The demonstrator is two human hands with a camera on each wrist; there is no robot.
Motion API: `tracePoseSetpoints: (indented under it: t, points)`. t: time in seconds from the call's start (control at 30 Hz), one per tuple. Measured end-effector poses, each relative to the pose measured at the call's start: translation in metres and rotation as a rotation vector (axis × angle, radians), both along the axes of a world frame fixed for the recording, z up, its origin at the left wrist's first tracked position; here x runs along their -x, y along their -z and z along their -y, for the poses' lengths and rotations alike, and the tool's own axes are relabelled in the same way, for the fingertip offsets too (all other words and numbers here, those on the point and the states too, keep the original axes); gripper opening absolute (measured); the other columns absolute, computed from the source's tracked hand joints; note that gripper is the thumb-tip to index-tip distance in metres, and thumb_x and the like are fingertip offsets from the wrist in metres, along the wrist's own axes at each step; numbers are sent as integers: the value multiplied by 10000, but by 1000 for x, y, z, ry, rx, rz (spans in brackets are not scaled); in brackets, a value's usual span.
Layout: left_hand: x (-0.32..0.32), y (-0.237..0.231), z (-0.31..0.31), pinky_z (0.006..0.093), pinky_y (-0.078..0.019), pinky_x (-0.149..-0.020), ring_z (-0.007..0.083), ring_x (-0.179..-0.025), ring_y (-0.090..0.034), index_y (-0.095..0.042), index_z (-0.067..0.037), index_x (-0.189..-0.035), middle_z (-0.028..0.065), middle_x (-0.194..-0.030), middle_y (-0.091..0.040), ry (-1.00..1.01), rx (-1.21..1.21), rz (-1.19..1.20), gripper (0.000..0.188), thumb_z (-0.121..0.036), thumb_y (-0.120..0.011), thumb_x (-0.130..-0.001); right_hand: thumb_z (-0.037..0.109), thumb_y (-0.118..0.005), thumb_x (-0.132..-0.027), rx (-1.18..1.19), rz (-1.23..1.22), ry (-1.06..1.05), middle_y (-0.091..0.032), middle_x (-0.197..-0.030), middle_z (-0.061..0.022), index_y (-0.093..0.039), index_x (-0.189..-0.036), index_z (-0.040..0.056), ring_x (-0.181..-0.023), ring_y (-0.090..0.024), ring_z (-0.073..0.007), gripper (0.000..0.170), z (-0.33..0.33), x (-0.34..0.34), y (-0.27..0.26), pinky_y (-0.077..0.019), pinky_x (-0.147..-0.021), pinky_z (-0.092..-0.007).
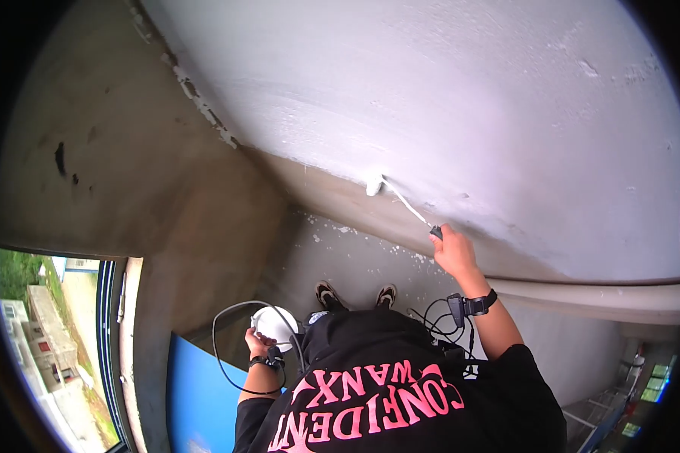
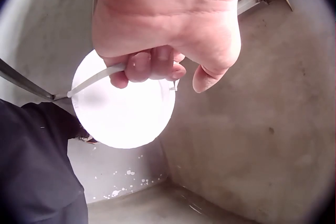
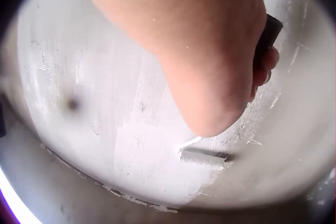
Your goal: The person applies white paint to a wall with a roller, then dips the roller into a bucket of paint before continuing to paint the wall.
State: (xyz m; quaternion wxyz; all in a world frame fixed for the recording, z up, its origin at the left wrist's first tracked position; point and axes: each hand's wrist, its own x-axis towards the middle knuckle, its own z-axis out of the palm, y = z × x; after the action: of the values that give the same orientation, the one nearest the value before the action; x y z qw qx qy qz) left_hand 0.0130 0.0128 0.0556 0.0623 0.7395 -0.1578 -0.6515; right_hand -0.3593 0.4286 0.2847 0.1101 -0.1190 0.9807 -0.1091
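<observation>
The right hand (image 1: pixel 455 253) has its fingers round the black handle (image 1: pixel 436 232) of a small white paint roller (image 1: pixel 374 185), low against the plastered wall (image 1: pixel 468 90) — mostly coated white, the bare grey-brown strip (image 1: pixel 332 196) along its foot seemingly left — while the left hand (image 1: pixel 258 343) clenches a round white bucket's (image 1: pixel 279 323) thin handle (image 2: pixel 94 80)

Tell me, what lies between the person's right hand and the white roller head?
From the right hand to the roller head, the head view shows the end of a black handle, then a thin white rod.
</observation>
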Motion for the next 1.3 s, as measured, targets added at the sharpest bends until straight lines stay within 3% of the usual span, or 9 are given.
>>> tracePoseSetpoints:
  t: [0.07,0.13,0.43,0.63,0.77,0.87,0.93,1.1,1.3]
  points:
    - [-6,2,0,425,-440,-527,194,-378,-306,-380,-173,-590,-20,-446,-285,11,-26,13,367,-418,-522,-823,279,-601,-912,1,-2,10,-658,-811,-221,-545,-953,10,-777,-639,-433,278,-17,-4,-2,-497,-697,-527]
    - [-11,5,-3,358,-358,-539,158,-443,-296,-387,-201,-602,-56,-489,-293,12,40,55,335,-410,-559,-800,275,-603,-911,4,-6,19,-657,-809,-221,-542,-951,11,-774,-637,-435,274,-33,-14,1,-498,-696,-526]
    - [-23,1,7,389,-397,-555,177,-429,-287,-366,-187,-636,-39,-492,-270,98,39,61,325,-396,-547,-807,271,-601,-912,-21,-25,138,-654,-801,-223,-530,-948,14,-768,-629,-442,268,-116,-53,14,-491,-690,-529]
    - [-18,-2,7,526,-466,-520,229,-394,-325,-349,-144,-617,25,-458,-271,308,200,24,357,-397,-471,-837,271,-610,-905,-66,-13,251,-651,-805,-230,-530,-950,11,-773,-622,-450,276,-171,-82,5,-483,-682,-535]
    - [-7,-7,10,522,-470,-527,227,-391,-323,-344,-150,-605,21,-458,-270,382,246,-12,362,-397,-469,-840,269,-611,-902,-28,-50,303,-653,-817,-237,-535,-972,10,-782,-619,-452,278,-190,-99,16,-482,-685,-536]
    - [3,-7,9,515,-477,-544,216,-389,-318,-342,-159,-598,9,-459,-267,478,254,-42,365,-399,-476,-838,272,-604,-902,23,-62,312,-656,-827,-238,-540,-988,12,-788,-621,-451,282,-181,-101,25,-484,-694,-537]
    - [13,-11,6,496,-478,-552,203,-385,-314,-346,-165,-600,-4,-461,-268,283,89,30,360,-401,-490,-831,274,-600,-902,48,-65,310,-657,-830,-236,-542,-996,13,-793,-623,-451,284,-159,-97,22,-486,-700,-537]
    - [40,-32,-11,436,-443,-529,182,-382,-307,-356,-177,-598,-23,-459,-262,373,220,-5,350,-392,-500,-835,280,-603,-900,25,91,246,-665,-820,-231,-547,-983,5,-812,-640,-440,293,-97,-62,13,-495,-716,-531]
    - [46,-34,-13,373,-343,-474,181,-389,-277,-336,-181,-581,-26,-453,-253,217,47,-15,371,-397,-489,-841,285,-599,-905,95,70,187,-665,-807,-236,-552,-954,-6,-791,-644,-441,299,-63,-47,28,-496,-719,-529]
